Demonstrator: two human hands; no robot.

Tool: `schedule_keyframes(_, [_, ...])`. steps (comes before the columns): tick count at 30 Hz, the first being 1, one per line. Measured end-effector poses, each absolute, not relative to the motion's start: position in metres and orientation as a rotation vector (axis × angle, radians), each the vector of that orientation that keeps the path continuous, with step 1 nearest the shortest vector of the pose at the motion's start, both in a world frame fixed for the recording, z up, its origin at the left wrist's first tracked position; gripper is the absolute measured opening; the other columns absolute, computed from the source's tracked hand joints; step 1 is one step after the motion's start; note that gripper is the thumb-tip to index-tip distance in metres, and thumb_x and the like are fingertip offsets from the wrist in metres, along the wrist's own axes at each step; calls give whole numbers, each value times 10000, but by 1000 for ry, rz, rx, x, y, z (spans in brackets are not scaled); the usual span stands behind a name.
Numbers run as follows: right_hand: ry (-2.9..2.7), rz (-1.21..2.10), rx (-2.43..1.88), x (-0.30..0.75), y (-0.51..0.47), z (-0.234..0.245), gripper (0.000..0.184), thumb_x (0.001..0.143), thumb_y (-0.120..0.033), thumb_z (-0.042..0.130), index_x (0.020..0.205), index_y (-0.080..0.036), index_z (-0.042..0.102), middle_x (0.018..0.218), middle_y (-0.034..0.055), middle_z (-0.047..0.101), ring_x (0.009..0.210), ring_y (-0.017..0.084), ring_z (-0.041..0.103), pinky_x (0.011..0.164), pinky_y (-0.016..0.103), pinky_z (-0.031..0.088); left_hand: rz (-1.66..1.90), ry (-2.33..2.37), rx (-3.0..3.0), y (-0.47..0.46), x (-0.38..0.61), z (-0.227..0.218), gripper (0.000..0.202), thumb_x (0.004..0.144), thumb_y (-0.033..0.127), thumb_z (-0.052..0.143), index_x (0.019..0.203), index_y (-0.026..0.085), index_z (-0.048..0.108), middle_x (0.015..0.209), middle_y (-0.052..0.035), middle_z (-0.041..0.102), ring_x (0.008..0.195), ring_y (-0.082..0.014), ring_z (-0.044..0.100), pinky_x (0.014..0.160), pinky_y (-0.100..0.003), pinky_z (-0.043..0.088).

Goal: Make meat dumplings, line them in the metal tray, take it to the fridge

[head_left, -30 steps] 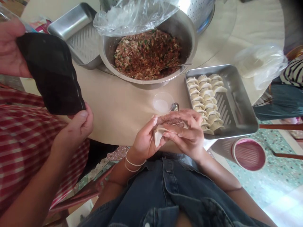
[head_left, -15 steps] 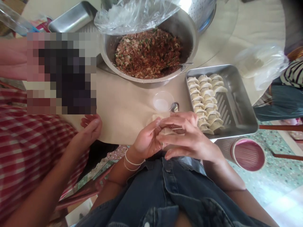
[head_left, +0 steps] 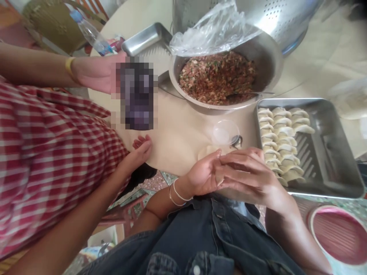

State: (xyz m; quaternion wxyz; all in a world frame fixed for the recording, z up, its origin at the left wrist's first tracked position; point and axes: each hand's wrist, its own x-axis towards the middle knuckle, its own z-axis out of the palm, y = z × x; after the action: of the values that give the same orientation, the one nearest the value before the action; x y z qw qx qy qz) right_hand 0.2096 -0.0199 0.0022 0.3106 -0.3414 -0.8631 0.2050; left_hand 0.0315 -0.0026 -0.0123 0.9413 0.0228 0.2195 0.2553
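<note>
At the table's near edge, my left hand (head_left: 204, 175) cups a dumpling (head_left: 219, 179), of which only a pale strip of dough shows. My right hand (head_left: 249, 172) closes over it from the other side, its fingers hiding most of the dough. Just beyond my hands lie some flat dough wrappers (head_left: 208, 152), partly covered. A small clear bowl (head_left: 225, 131) with whitish contents stands behind them, next to a metal spoon (head_left: 236, 141). To the right, a steel tray (head_left: 323, 141) carries rows of folded dumplings (head_left: 285, 131).
A large steel bowl (head_left: 174, 76) of minced filling (head_left: 215, 78) holds a spoon, with a plastic bag (head_left: 212, 34) over its rim. Behind it is a colander (head_left: 275, 15). A co-worker in a checked shirt (head_left: 57, 145) stands left. A pink bin (head_left: 340, 235) is below the tray.
The view has swung left, so everything sits further right in the picture. My hands stay together around the dumpling, with the right fingers drawn closer together.
</note>
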Motion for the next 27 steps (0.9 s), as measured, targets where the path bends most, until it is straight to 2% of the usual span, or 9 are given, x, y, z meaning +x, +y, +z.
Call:
schedule_keyframes(2, [-2238, 517, -939, 208, -19, 3, 457, 852, -263, 673, 1298, -252, 578, 1187, 78, 650, 1127, 235, 569, 898, 427, 457, 519, 452, 69, -3, 30, -12, 535, 1014, 380, 230, 1115, 97, 672, 610, -37, 641, 506, -113, 570, 545, -230, 447])
schedule_keyframes(5, [-2190, 458, -920, 205, -18, 3, 262, 853, -212, 670, 1113, -248, 670, 1119, 65, 684, 1076, 248, 594, 867, 452, 453, 523, 412, 94, -2, 28, -11, 550, 1017, 382, 200, 1194, 110, 645, 770, -77, 706, 638, -136, 637, 687, -273, 485])
schedule_keyframes(7, [-2125, 428, -916, 201, -19, 1, 203, 845, -170, 676, 1037, -236, 685, 1043, 57, 703, 1023, 244, 621, 836, 451, 466, 542, 397, 75, -2, 28, -10, 545, 1016, 374, 207, 1171, 109, 657, 830, -89, 714, 696, -139, 652, 758, -287, 492])
schedule_keyframes(9, [-2025, 372, -965, 196, -20, -2, 225, 809, -140, 714, 1015, -225, 685, 959, 45, 707, 964, 233, 643, 813, 445, 480, 596, 409, 40, -2, 29, -11, 505, 1010, 357, 253, 1110, 105, 680, 819, -82, 709, 716, -137, 650, 795, -289, 496])
schedule_keyframes(11, [-1975, 306, -1024, 192, -21, -6, 268, 777, -122, 745, 1015, -228, 685, 931, 36, 706, 950, 230, 650, 814, 447, 486, 667, 435, -14, -2, 31, -11, 436, 1000, 324, 316, 1034, 109, 694, 787, -59, 698, 693, -117, 634, 766, -262, 501])
schedule_keyframes(15, [-2010, 214, -1106, 187, -22, -11, 464, 747, -161, 781, 1185, -222, 641, 1052, 82, 699, 1021, 258, 638, 842, 464, 493, 767, 458, -86, -2, 34, -9, 365, 995, 232, 354, 920, 106, 688, 776, -35, 688, 593, -67, 587, 634, -196, 482])
schedule_keyframes(17, [-1991, 141, -1142, 188, -23, -12, 497, 716, -178, 809, 1182, -241, 651, 1064, 81, 693, 1021, 265, 626, 840, 463, 490, 784, 483, -42, -1, 34, -6, 399, 1004, 232, 323, 927, 91, 689, 793, -57, 692, 651, -91, 628, 663, -211, 495])
schedule_keyframes(21, [-1962, 59, -1158, 189, -25, -12, 399, 698, -166, 820, 1056, -293, 700, 1016, 34, 701, 984, 250, 617, 824, 441, 474, 799, 568, -6, 1, 31, -3, 378, 1004, 237, 343, 942, 88, 685, 826, -76, 704, 740, -116, 663, 722, -227, 493])
schedule_keyframes(27, [-1963, 79, -1170, 189, -29, -13, 426, 733, -185, 794, 1127, -303, 686, 1057, 43, 697, 1013, 259, 592, 839, 449, 457, 796, 546, 63, -1, 27, -3, 437, 1002, 271, 296, 986, 85, 692, 881, -95, 721, 743, -142, 671, 775, -285, 507])
